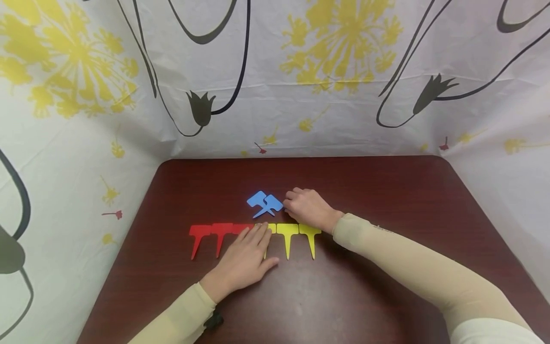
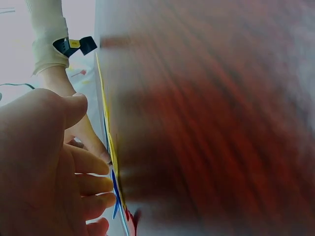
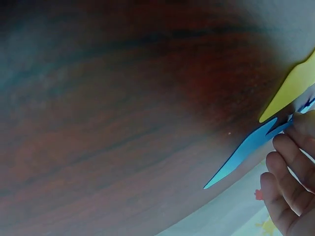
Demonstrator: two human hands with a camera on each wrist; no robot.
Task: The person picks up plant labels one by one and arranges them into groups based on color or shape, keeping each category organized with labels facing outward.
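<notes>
Red plant labels [image 1: 200, 230] lie leftmost in a row on the table [image 1: 386, 186]; the left hand [image 1: 245, 258] rests straight-fingered where they meet yellow plant labels [image 1: 287, 229]. Beyond, two overlapping blue plant labels [image 1: 258, 198] lie at the curled fingers of the right hand [image 1: 312, 209]; whether those pinch one, I cannot tell.

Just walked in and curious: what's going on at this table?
A person's left hand rests over the middle of one row, with red tags to its left and yellow tags to its right, stems toward the person. The right hand reaches past the yellow end to two blue tags, which overlap just beyond the row. Whether it grips one isn't clear.
</notes>
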